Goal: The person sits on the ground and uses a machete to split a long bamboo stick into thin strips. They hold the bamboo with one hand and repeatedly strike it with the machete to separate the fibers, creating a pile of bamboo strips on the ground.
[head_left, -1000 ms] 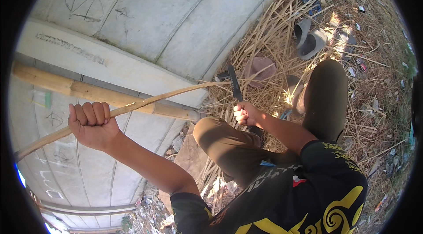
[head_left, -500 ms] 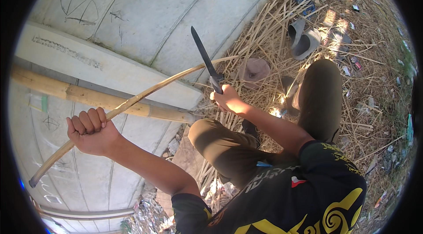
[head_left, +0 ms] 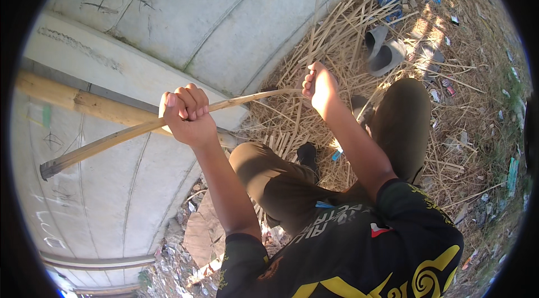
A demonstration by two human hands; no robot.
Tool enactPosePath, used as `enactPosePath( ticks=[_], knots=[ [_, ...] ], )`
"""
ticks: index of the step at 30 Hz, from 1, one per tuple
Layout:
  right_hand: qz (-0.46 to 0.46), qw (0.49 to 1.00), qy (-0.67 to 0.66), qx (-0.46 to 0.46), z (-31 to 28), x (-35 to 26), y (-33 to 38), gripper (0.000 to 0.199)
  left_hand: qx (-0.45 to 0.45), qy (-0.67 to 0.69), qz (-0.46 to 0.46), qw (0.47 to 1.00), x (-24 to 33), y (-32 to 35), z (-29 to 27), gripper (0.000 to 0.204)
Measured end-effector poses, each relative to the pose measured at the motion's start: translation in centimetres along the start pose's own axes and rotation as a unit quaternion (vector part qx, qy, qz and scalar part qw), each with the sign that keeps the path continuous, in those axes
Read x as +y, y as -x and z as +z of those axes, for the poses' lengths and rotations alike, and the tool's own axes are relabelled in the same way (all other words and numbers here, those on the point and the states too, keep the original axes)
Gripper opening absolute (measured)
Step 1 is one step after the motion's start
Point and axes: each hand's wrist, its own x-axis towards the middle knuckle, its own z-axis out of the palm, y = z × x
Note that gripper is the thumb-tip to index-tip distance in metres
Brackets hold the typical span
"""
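The left hand (head_left: 188,113) was closed in a full fist around a long split bamboo strip (head_left: 112,140), fingers wrapped over the top and knuckles facing the camera. The strip ran from a squared, darker end near the left rim of the view, up through that fist, and on as a thinner curved length toward the right hand (head_left: 319,86). The right hand was also clenched, held upright in front of the person at the strip's far tip, gripping the handle of a knife; the knife's blade (head_left: 315,28) showed only as a thin edge-on line rising straight above the fist, and whether it touched the strip could not be told. Behind the left hand a thicker round bamboo pole (head_left: 73,99) lay across a pale concrete ledge (head_left: 112,62), which belonged to a large curved concrete structure filling the upper left of the view. The strip passed in front of that pole without clearly resting on it. Under and beyond the right hand, the ground was covered with a heap of bamboo splinters (head_left: 314,34) and dry straw. A pair of grey sandals (head_left: 384,51) lay on the straw near the upper right, well apart from both hands. The person crouched in olive trousers, with the right knee (head_left: 401,113) raised beside the right forearm.
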Motion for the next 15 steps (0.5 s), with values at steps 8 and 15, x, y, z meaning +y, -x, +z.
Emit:
enactPosePath(
  ticks=[8, 15],
  knots=[
    [-0.1, 0.977, 0.184, -0.043, -0.1, -0.7, -0.1, 0.018, 0.178, 0.061, 0.033, 0.982, 3.0, 0.0, -1.7, 0.054],
    [-0.174, 0.815, 0.472, -0.288, 1.6, -1.2, 4.1, 0.044, 0.109, 0.139, 0.047, 0.983, 10.0, -3.8, -2.7, 0.051]
  ],
)
